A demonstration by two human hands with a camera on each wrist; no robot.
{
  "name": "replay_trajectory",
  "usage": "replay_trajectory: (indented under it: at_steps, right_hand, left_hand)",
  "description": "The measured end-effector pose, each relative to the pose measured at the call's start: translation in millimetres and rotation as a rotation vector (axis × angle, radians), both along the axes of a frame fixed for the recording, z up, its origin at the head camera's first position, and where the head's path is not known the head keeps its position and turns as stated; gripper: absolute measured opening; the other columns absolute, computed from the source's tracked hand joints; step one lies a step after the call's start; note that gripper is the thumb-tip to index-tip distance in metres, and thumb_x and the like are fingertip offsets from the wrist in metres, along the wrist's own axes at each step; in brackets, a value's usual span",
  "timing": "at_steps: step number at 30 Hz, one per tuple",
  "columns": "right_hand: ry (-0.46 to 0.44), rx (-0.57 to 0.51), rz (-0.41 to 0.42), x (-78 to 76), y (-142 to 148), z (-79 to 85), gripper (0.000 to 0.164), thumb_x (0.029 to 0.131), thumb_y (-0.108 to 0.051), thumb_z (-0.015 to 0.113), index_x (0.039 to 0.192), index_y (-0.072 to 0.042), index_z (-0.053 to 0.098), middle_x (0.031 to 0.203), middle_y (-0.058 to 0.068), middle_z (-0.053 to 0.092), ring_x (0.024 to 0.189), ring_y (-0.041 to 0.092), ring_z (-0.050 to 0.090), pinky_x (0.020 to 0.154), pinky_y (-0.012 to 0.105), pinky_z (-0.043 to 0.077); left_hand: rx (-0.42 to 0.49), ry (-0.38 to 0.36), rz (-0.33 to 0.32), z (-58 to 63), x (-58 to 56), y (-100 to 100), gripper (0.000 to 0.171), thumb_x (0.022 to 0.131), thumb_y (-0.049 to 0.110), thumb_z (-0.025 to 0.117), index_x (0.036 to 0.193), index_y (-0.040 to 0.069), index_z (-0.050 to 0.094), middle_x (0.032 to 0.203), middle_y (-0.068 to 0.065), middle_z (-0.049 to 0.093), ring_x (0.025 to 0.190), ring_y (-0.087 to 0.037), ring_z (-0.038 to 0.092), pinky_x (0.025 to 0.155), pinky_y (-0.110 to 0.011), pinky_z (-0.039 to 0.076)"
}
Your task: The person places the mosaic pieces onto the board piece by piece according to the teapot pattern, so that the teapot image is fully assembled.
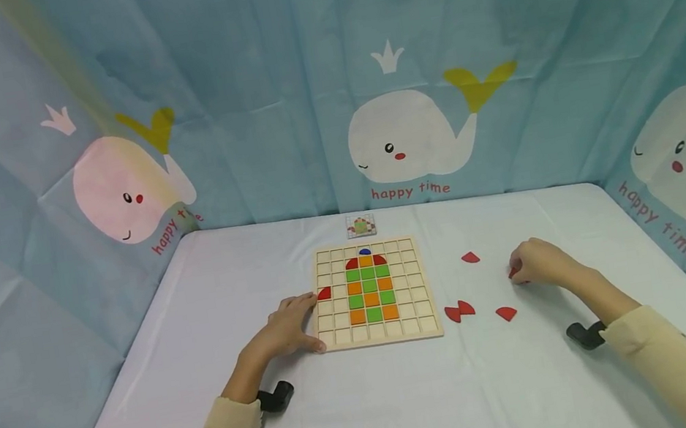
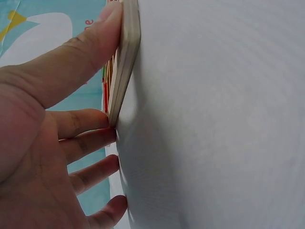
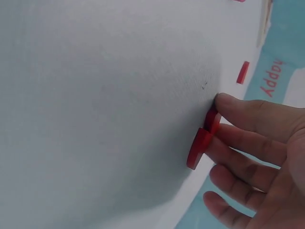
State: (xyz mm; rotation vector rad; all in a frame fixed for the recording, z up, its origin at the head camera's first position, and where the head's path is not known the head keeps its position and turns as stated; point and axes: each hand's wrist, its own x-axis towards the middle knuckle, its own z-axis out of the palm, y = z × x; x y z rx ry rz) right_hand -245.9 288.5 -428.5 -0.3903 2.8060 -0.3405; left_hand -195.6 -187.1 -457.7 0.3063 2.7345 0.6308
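A wooden grid board lies mid-table, with green, orange, red and blue pieces forming a tower in its cells. A red quarter-circle piece sits in a cell at its left side. My left hand rests at the board's left edge, thumb on the near corner and fingers spread along the side. Out to the right, my right hand pinches a red quarter-circle piece between thumb and fingers. Another red piece touches it in the right wrist view; whether that one is held too, I cannot tell.
Loose red pieces lie between board and right hand: one farther back, one nearer, and a touching pair. Behind the board is a small pattern card. A whale-print curtain surrounds the white table.
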Motion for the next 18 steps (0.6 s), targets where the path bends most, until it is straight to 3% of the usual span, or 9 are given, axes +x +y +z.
replay_trajectory:
  at_steps: [13, 18]
  right_hand:
    - [0.074, -0.072, 0.027, 0.3, -13.3, 1.0, 0.025, 0.08, -0.012, 0.077, 0.102, 0.0, 0.073, 0.086, 0.008, 0.069, 0.08, 0.022, 0.054, 0.066, 0.031, 0.054]
    - [0.095, -0.11, 0.053, 1.2, -26.0, 6.8, 0.024, 0.082, -0.01, 0.074, 0.104, -0.001, 0.073, 0.09, 0.007, 0.07, 0.087, 0.024, 0.056, 0.075, 0.038, 0.054]
  left_hand:
    - [0.012, 0.0, -0.001, 2.6, 0.7, -0.7, 0.097, 0.069, 0.029, 0.088, 0.149, 0.006, 0.039, 0.157, -0.014, 0.035, 0.143, -0.038, 0.028, 0.112, -0.064, 0.025]
    - [0.018, 0.0, 0.006, 1.5, 2.2, -0.2, 0.097, 0.068, 0.028, 0.088, 0.149, 0.006, 0.039, 0.156, -0.013, 0.035, 0.143, -0.038, 0.029, 0.112, -0.063, 0.026]
